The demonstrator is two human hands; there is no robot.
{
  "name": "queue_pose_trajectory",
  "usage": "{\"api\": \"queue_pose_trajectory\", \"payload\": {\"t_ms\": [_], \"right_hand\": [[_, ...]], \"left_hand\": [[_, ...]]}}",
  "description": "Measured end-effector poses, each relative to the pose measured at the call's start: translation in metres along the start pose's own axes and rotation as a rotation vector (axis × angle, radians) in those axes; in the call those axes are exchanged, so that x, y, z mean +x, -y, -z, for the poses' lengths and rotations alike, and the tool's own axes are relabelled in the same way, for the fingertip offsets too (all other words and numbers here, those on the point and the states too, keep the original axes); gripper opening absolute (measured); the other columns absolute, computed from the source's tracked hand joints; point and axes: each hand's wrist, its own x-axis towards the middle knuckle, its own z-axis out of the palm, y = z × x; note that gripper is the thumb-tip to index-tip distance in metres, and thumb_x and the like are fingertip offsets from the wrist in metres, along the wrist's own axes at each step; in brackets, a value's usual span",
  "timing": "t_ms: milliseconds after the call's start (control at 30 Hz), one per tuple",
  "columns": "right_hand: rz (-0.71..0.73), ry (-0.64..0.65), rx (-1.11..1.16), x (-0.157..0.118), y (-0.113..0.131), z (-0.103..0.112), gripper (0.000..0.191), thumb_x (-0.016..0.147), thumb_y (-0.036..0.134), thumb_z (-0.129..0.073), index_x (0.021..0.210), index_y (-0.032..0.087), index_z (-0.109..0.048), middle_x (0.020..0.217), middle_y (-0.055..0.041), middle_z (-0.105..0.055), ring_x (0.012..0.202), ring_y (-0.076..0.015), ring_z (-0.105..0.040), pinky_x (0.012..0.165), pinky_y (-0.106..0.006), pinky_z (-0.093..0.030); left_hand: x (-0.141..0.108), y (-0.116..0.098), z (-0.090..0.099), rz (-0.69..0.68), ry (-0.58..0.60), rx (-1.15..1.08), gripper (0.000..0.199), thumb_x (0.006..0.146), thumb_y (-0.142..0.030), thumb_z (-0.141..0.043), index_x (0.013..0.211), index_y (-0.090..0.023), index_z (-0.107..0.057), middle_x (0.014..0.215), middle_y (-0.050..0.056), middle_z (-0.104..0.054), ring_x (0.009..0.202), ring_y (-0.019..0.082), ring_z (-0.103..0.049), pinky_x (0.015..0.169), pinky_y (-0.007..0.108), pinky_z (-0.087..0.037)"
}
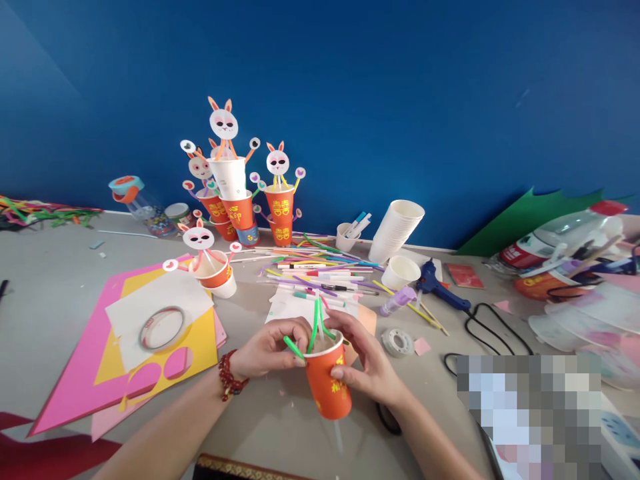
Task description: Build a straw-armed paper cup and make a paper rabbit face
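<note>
An orange paper cup [327, 387] with yellow print is tilted a little between my hands. Green pipe cleaners [315, 325] and a pale straw stand up out of its mouth, and one green piece bends over the left rim. A straw end shows below the cup's base. My right hand [367, 363] is wrapped round the cup's right side, thumb on the front. My left hand [277, 345] is closed at the left rim by the bent green piece; its fingertips are partly hidden, so what they pinch is unclear.
Rabbit-faced cups [231, 177] stand at the back left. Coloured paper with a tape roll [161, 328] lies left. Beyond the cup are pens, pipe cleaners and stacked white cups [397, 230]. A blue glue gun [440, 287] with a black cord lies right.
</note>
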Motion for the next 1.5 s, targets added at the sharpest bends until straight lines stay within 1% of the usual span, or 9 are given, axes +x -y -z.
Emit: {"api": "queue_pose_trajectory", "payload": {"t_ms": [133, 467, 767, 1000, 1233, 1367, 1500], "right_hand": [[0.003, -0.007, 0.012, 0.0004, -0.0003, -0.0003, 0.075, 0.081, 0.053, -0.074, 0.144, 0.028, -0.043, 0.136, -0.0126, -0.056, 0.127, -0.031, -0.053, 0.108, -0.045, -0.043], [-0.012, -0.014, 0.01, 0.0004, -0.0018, -0.0001, 0.074, 0.081, 0.054, -0.074, 0.143, 0.026, -0.045, 0.141, -0.0142, -0.052, 0.13, -0.0333, -0.05, 0.108, -0.047, -0.042], [-0.003, -0.017, 0.013, 0.0001, -0.0027, 0.0001, 0.074, 0.081, 0.053, -0.074, 0.143, 0.026, -0.045, 0.14, -0.0134, -0.053, 0.129, -0.0326, -0.051, 0.108, -0.047, -0.042], [0.0, -0.019, 0.014, 0.0008, -0.0022, 0.0007, 0.074, 0.081, 0.052, -0.074, 0.144, 0.027, -0.044, 0.137, -0.0129, -0.055, 0.128, -0.0323, -0.051, 0.108, -0.046, -0.042], [-0.004, -0.019, 0.009, 0.001, -0.0013, 0.0009, 0.076, 0.081, 0.054, -0.073, 0.145, 0.027, -0.043, 0.135, -0.0129, -0.056, 0.126, -0.0322, -0.053, 0.106, -0.046, -0.044], [-0.005, -0.019, 0.017, 0.0004, -0.0016, 0.0007, 0.075, 0.081, 0.054, -0.073, 0.144, 0.027, -0.044, 0.137, -0.0128, -0.055, 0.128, -0.0324, -0.052, 0.107, -0.046, -0.042], [-0.009, -0.012, 0.031, -0.0004, -0.002, 0.0012, 0.076, 0.082, 0.053, -0.074, 0.146, 0.028, -0.042, 0.137, -0.0123, -0.055, 0.128, -0.0312, -0.052, 0.107, -0.044, -0.042]], "left_hand": [[-0.0007, 0.001, -0.001, -0.005, -0.01, -0.002, 0.025, 0.083, -0.033, -0.074, 0.077, -0.015, -0.059, 0.083, 0.004, -0.056, 0.082, 0.017, -0.052, 0.076, 0.028, -0.039], [-0.0005, 0.0016, -0.0022, -0.016, -0.023, 0.014, 0.023, 0.083, -0.03, -0.074, 0.077, -0.015, -0.059, 0.084, 0.004, -0.055, 0.083, 0.017, -0.052, 0.076, 0.028, -0.04], [-0.0008, 0.0039, -0.0024, -0.029, -0.032, 0.027, 0.023, 0.083, -0.032, -0.073, 0.078, -0.015, -0.059, 0.084, 0.004, -0.055, 0.083, 0.017, -0.051, 0.077, 0.029, -0.04], [-0.0006, 0.0044, -0.0022, -0.036, -0.025, 0.031, 0.02, 0.083, -0.029, -0.073, 0.079, -0.015, -0.059, 0.085, 0.004, -0.055, 0.084, 0.017, -0.052, 0.077, 0.029, -0.04], [-0.0009, 0.0046, -0.0037, -0.017, -0.045, 0.001, 0.022, 0.083, -0.031, -0.073, 0.078, -0.015, -0.059, 0.084, 0.004, -0.054, 0.082, 0.017, -0.051, 0.076, 0.028, -0.04], [-0.0006, 0.004, -0.0039, 0.002, -0.037, -0.018, 0.023, 0.083, -0.031, -0.074, 0.078, -0.015, -0.059, 0.083, 0.003, -0.053, 0.081, 0.016, -0.05, 0.075, 0.027, -0.039], [-0.0011, 0.0043, -0.0035, 0.001, -0.037, -0.031, 0.022, 0.083, -0.031, -0.074, 0.079, -0.015, -0.059, 0.084, 0.003, -0.053, 0.081, 0.016, -0.05, 0.075, 0.027, -0.038]]}}
